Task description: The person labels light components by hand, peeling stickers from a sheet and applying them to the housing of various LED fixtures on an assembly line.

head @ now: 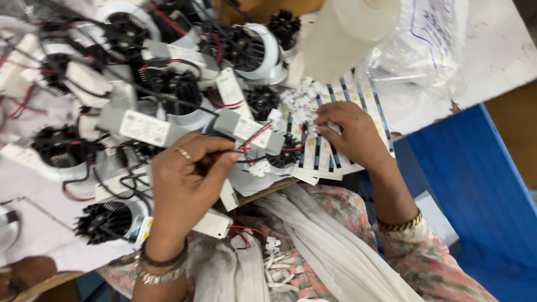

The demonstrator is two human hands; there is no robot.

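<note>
Left hand [187, 179] grip: pinched wires [249, 142] | right hand [349, 134] fingertips hidden among connectors [299, 100]

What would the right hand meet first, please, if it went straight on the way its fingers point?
Probably the heap of small white connectors at the fingertips of the right hand, lying on the striped sheets; depth is unclear.

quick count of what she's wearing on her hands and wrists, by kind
ring on the left hand: 1
bangles and bracelets at the left wrist: 2, a dark band and a silver one
gold bangle at the wrist of the right hand: 1
total: 4
</note>
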